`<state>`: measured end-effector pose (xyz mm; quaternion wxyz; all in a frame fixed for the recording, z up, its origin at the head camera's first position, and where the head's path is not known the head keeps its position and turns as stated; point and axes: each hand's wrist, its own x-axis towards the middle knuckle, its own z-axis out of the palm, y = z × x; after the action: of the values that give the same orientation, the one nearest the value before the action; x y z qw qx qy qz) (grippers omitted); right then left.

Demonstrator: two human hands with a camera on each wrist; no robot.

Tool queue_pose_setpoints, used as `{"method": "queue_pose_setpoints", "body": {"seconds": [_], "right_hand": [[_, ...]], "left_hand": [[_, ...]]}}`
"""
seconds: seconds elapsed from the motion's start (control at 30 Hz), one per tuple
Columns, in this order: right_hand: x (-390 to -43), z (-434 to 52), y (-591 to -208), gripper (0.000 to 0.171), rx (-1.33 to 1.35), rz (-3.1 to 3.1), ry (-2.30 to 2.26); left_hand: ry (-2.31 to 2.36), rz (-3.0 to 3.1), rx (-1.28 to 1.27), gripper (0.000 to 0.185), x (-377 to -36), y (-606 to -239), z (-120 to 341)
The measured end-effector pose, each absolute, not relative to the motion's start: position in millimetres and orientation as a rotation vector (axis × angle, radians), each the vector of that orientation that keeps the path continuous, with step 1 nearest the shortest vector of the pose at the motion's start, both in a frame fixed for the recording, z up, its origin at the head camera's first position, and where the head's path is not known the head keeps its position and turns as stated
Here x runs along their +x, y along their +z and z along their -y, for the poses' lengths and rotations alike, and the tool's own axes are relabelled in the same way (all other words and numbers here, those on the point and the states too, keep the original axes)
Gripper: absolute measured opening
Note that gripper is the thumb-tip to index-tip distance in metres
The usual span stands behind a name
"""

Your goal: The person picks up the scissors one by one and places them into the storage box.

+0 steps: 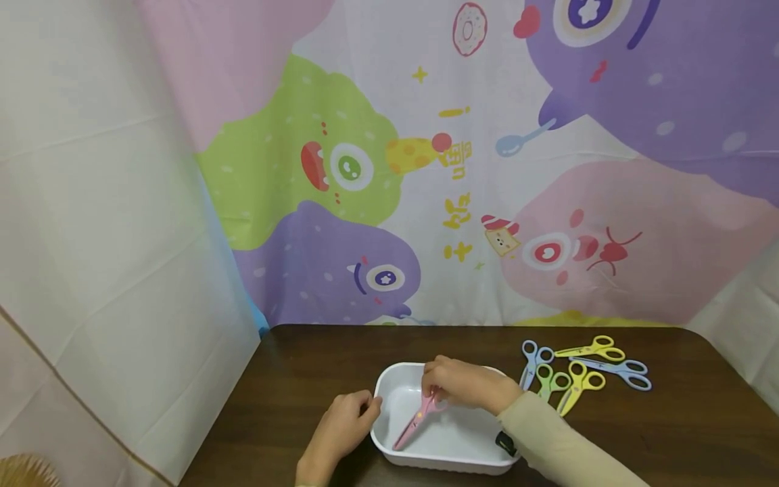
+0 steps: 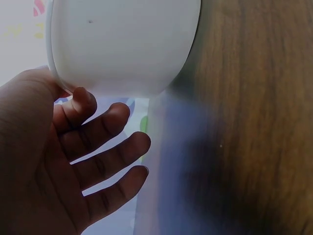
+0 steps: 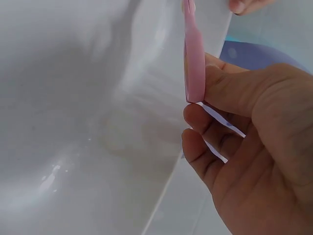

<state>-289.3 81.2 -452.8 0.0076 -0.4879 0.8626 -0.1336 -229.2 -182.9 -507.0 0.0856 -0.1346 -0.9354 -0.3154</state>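
Pink loop-handled scissors (image 1: 411, 429) pinched by right hand (image 1: 464, 383), lower centre | white rounded tray (image 1: 438, 462) gripped by left hand (image 1: 342, 421) | transfer presumed; steadiness needed next

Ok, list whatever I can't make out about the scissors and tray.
- Head view: part of the handles of the pink scissors, covered by the right hand.
- Head view: blade tips of the green scissors, behind the right sleeve.
- Right wrist view: the pink scissors' blades, cut off by the top edge.
- Left wrist view: the rest of the white tray, cut off likewise.
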Motion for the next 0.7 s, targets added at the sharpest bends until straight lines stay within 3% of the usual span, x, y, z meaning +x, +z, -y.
{"method": "queue_pose_setpoints", "body": {"seconds": [0.7], "right_hand": [[-288.9,-67.2,-464.6,0.017,-1.318,-2.649,-0.406]], "left_hand": [[-0.931,2.757,-0.422,0.038,-230.0,-503.6,182.3]]}}
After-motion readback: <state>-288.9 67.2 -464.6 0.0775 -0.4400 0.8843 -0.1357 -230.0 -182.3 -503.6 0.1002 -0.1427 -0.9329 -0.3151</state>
